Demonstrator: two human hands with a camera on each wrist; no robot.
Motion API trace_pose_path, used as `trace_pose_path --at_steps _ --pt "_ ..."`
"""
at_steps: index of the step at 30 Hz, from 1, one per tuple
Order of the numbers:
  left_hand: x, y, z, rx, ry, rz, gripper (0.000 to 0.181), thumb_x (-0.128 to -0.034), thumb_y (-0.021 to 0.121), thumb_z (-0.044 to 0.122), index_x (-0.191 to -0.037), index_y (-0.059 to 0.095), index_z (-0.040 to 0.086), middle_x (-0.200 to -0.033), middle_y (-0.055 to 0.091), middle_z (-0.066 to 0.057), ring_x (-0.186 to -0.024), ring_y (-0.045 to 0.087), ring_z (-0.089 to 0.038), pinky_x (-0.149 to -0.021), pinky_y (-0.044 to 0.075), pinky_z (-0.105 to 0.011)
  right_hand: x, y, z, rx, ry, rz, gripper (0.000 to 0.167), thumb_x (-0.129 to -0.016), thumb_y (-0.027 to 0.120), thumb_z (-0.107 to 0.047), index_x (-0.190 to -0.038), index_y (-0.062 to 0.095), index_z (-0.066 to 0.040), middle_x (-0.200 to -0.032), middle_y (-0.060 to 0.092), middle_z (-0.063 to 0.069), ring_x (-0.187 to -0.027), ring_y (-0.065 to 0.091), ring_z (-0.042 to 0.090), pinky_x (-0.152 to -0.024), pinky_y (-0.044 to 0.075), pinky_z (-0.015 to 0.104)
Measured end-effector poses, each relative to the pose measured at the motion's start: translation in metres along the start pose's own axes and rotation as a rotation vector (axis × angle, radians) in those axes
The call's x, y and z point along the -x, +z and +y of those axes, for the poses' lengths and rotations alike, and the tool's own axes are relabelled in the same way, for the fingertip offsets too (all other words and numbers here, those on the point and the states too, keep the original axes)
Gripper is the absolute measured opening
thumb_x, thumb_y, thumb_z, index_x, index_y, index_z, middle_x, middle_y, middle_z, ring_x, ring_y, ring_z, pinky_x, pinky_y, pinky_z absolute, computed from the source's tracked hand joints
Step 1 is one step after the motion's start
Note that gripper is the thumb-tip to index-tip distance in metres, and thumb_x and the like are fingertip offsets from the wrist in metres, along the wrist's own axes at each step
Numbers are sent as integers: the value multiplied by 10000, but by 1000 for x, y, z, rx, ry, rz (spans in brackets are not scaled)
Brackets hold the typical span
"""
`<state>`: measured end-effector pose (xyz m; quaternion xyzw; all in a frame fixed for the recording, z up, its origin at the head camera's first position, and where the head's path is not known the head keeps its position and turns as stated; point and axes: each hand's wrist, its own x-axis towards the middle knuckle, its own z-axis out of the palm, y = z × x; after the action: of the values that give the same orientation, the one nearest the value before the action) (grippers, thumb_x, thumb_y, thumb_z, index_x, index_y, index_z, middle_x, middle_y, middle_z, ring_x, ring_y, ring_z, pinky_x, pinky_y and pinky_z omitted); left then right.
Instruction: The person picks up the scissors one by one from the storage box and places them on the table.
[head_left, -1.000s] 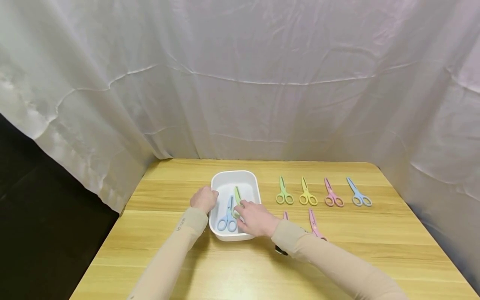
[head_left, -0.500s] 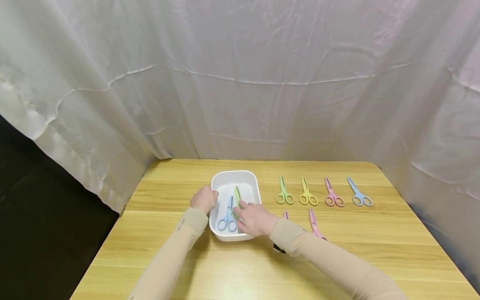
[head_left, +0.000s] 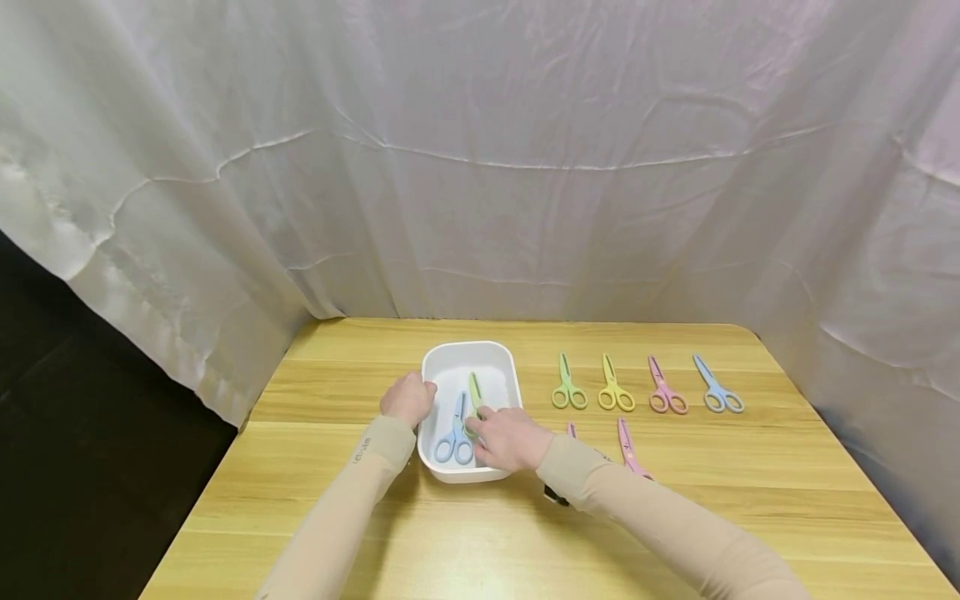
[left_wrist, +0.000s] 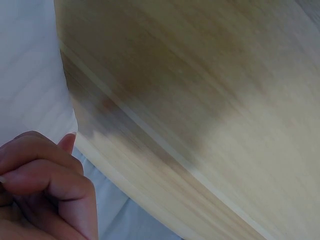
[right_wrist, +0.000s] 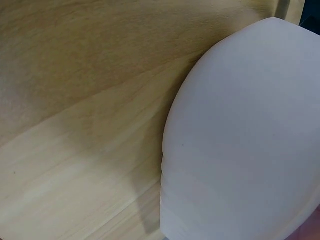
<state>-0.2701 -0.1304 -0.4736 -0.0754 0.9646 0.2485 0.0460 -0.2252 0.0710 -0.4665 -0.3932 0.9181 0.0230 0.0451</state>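
A white plastic box (head_left: pixel 468 477) stands on the wooden table, with a pair of blue scissors (head_left: pixel 454 442) and a pair of green scissors (head_left: pixel 476 392) inside. My left hand (head_left: pixel 408 399) grips the box's left rim; its curled fingers show in the left wrist view. Over the right rim reaches my right hand (head_left: pixel 510 437), its fingers pinching the green scissors near the handles. Those fingertips are partly covered by the hand. In the right wrist view the box's outer wall (right_wrist: pixel 240 135) fills the right side, and only a sliver of the hand shows.
Right of the box, green scissors (head_left: pixel 567 393), yellow scissors (head_left: pixel 615 394), pink scissors (head_left: pixel 664 397) and blue scissors (head_left: pixel 720 396) lie in a row. Nearer, two more pink pairs, including these pink scissors (head_left: pixel 628 446), are partly behind the right arm. A grey curtain (head_left: pixel 480 208) hangs behind the table.
The right hand and forearm have shifted very slightly left. The left hand, the box and the scissors look unchanged.
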Motion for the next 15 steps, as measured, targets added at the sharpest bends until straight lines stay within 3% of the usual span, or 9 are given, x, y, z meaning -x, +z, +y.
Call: trace_pose_path --at_steps 9,15 --pt "1 0 0 10 -3 2 337 -1001 456 275 -867 652 35 -696 594 -85 -656 605 -229 -536 445 -306 -1 0 0 -16 20 -4 382 -959 581 -340 -1271 620 -124 -1055 594 70 -739 539 161 -661 494 307" --pt "2 -1 2 11 -10 -7 337 -1007 456 275 -891 658 32 -690 582 -75 -649 599 -220 -532 441 -295 0 0 0 -24 30 6 540 -942 600 -349 -1423 510 -120 -1153 576 128 -768 567 193 -609 500 320"
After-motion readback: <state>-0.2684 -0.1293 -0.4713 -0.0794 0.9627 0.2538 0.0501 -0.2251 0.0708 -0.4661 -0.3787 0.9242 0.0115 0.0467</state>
